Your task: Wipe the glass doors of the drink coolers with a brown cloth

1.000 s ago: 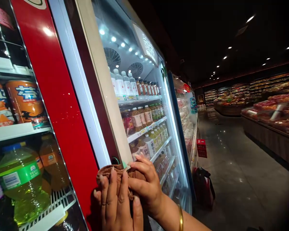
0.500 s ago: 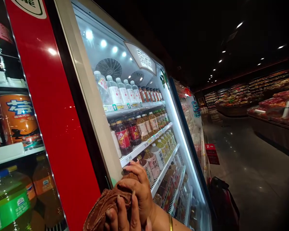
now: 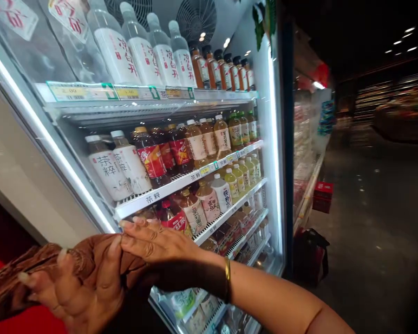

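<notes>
A bunched brown cloth [image 3: 94, 250] stretches across the lower left, in front of the glass-fronted drinks fridge [image 3: 80, 185]. My right hand [image 3: 153, 243] lies over its right end, fingers bent around the cloth near the fridge's left edge; a gold bangle circles that wrist. From below, my left hand [image 3: 83, 292] grips the middle of the cloth with its fingers against the folds. Both hands are close together. Where the palms meet the cloth is hidden.
Shelves of bottles [image 3: 191, 144] fill the lit fridge, with price tags [image 3: 128, 92] along the shelf edges. Another display case [image 3: 306, 153] stands to the right. A red box [image 3: 323, 195] and a dark bag [image 3: 311, 255] are beside the aisle floor [image 3: 369, 232].
The view has moved closer to the fridge and turned right, so the orange can and red panel mostly left the frame. Both hands with the cloth now appear further left.
</notes>
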The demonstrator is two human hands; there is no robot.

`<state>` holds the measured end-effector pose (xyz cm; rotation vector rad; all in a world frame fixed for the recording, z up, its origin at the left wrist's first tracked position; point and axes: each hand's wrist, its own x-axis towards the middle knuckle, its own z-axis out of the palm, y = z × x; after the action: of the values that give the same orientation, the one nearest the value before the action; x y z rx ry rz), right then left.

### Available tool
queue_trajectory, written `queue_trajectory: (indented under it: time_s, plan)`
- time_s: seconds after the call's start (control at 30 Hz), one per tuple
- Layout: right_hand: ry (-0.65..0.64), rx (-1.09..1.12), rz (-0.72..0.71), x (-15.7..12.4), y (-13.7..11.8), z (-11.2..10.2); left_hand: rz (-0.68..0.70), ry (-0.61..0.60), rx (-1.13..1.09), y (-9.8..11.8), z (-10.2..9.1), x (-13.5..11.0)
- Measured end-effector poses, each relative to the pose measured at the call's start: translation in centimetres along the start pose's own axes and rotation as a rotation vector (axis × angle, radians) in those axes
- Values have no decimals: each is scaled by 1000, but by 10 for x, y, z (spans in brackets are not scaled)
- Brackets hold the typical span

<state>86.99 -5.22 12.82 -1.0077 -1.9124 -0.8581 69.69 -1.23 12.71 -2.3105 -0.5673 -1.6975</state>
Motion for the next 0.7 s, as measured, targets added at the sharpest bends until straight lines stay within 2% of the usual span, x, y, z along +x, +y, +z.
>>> queue_trajectory:
  time_s: [0.07, 0.17, 0.3, 0.4, 0.47, 0.57, 0.7]
  plan:
    - [-15, 49, -75, -1, 22, -17, 45, 135, 259, 5, 10, 5]
    - [-2, 68, -121, 5, 55, -33, 71, 194, 520, 13, 22, 18]
    - [44, 44, -190, 34, 94, -53, 143, 232, 686, 22, 25, 43]
    - [60, 11, -284, 72, 118, -74, 207, 161, 730, 27, 15, 75]
    - [50, -15, -321, 104, 130, -87, 258, 76, 754, 29, 4, 107]
    - [73, -67, -337, 155, 143, -101, 291, -7, 765, 28, -15, 176]
    - [169, -153, -286, 220, 155, -117, 283, 31, 792, 28, -38, 276]
